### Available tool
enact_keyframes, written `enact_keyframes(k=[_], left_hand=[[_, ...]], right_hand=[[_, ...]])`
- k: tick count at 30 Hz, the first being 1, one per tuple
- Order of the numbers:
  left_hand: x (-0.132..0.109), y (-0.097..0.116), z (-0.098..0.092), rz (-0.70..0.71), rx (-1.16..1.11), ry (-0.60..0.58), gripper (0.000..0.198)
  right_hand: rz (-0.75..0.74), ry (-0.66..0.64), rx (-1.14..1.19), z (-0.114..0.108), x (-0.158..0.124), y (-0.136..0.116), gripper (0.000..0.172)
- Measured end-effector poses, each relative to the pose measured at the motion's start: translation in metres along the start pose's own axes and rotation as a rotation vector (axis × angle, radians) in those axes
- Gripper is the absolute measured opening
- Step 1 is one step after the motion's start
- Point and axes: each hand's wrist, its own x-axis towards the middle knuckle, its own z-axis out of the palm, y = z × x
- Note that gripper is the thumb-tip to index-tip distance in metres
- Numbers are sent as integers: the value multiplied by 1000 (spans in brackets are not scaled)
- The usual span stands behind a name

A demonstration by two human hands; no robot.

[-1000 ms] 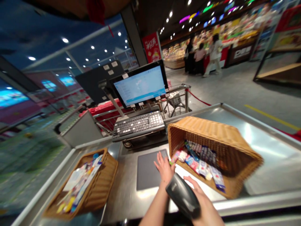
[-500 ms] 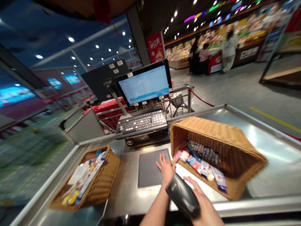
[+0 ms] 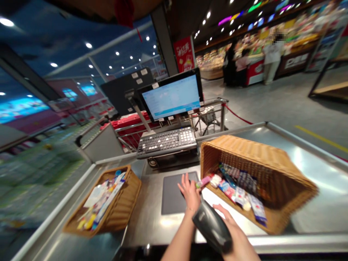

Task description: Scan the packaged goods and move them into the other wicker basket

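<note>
My left hand is over the right part of a dark grey pad, its fingers spread. Beside its fingertips lies a pink tube with a green end, at the mouth of the right wicker basket. That basket lies on its side, with several small wrapped packs inside. My right hand is wrapped round a black handheld scanner, which points up and left towards my left wrist.
A second wicker basket full of small packs stands at the left on the metal counter. Behind the pad are a keyboard and a monitor. Carts and several people are farther back.
The view has shifted slightly, so the counter and baskets sit a little further right. My left hand has moved slightly left relative to the pink tube, which shows more fully.
</note>
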Motion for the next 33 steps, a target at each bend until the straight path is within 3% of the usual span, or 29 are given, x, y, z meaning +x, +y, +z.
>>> enact_keyframes(k=[4, 10, 17, 22, 33], left_hand=[[0, 0, -7, 14, 1, 32, 19], [0, -3, -17, 77, 28, 135, 21], [-1, -13, -24, 98, 47, 244, 21], [-3, -19, -27, 101, 33, 284, 18], [-5, -25, -32, 104, 2, 359, 18]], right_hand=[[-10, -58, -23, 0, 2, 1, 51], [-56, -117, -43, -1, 3, -8, 47], [-35, -93, 97, 1, 2, -23, 39], [-145, -128, 20, -6, 0, -36, 35], [-130, -105, -75, -7, -3, -41, 33]])
